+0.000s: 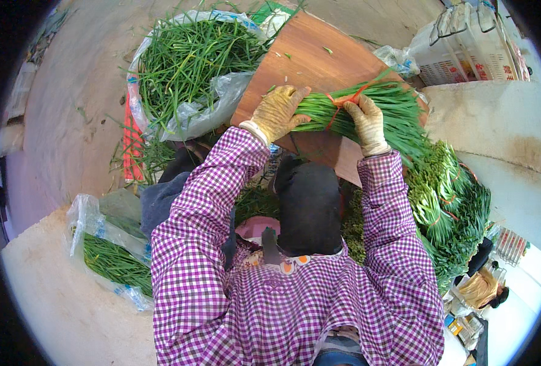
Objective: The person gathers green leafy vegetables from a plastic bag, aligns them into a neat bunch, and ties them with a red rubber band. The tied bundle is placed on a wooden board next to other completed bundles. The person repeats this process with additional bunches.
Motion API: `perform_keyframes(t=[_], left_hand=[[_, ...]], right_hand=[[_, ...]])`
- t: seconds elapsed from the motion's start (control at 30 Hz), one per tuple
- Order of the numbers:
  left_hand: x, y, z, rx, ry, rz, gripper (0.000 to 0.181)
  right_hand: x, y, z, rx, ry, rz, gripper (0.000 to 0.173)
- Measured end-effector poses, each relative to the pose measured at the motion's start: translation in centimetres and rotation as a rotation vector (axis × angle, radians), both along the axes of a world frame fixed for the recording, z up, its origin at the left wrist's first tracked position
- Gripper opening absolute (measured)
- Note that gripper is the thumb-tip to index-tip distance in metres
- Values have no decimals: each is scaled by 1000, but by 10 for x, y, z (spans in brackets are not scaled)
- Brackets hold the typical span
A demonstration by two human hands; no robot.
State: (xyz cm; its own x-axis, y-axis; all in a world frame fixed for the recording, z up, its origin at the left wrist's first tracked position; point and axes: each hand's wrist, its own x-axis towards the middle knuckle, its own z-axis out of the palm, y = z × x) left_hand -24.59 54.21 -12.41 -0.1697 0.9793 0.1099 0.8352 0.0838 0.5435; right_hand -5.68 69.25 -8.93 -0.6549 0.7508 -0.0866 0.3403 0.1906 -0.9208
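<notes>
A bundle of green garlic chives (pixel 391 110) lies across a brown wooden board (pixel 314 50), its pale stem ends to the left and leaves to the right. My left hand (pixel 277 110), in a yellowed work glove, grips the stem ends. An orange-red tie (pixel 332 107) runs around the bundle near its middle. My right hand (pixel 367 120), gloved too, pinches this tie from the right, its fingers resting against the leaves. The glove hides part of the tie, so whether it is knotted cannot be seen.
Loose chives fill a plastic-lined container (pixel 135 98) left of the board. More lie in a plastic bag (pixel 80 228) at lower left. Tied bundles (pixel 435 201) are piled by my right arm. White plastic crates (pixel 467 50) stand at upper right. Another person (pixel 480 288) is at far right.
</notes>
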Motion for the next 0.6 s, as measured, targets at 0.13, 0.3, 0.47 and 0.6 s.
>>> perform_keyframes(t=[0.13,0.3,0.47,0.6], left_hand=[[4,-6,-8,54,-6,-9,78],[8,-14,-3,126,-33,-13,79],[22,-23,-22,413,-1080,350,82],[39,-17,-49,603,-1576,492,76]], right_hand=[[0,7,17,91,-196,118,31],[5,23,35,801,-603,556,91],[5,31,23,631,-704,576,89],[6,31,4,663,-592,544,75]])
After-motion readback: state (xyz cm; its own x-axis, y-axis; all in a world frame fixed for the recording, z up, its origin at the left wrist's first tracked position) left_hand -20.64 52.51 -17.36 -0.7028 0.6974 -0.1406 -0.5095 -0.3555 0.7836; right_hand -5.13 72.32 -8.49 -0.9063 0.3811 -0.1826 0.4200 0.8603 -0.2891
